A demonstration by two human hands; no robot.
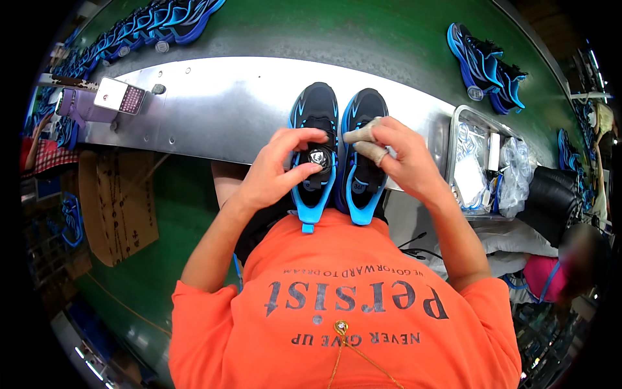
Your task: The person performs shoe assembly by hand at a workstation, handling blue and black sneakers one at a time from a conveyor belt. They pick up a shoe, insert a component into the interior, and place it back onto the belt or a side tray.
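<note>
A pair of black and blue sneakers stands side by side at the metal table's near edge, toes pointing away from me. On the left sneaker (pixel 313 100) a round silver and black piece (pixel 317 157) sits over the tongue. My left hand (pixel 277 165) curls around that tongue, thumb below the round piece and fingertips above it at the laces. Beige covers wrap two fingers of my right hand (pixel 405 155). Its fingers are bent together over the laces of the right sneaker (pixel 368 104); whatever they pinch is too small to make out.
Beyond the metal table (pixel 220 91) runs a green surface (pixel 337 29) with a row of sneakers (pixel 162 23) far left and another pair (pixel 483 65) far right. A metal tray (pixel 455 139) holds plastic bags. Left are a phone-like device (pixel 120 96) and a cardboard box (pixel 123 201).
</note>
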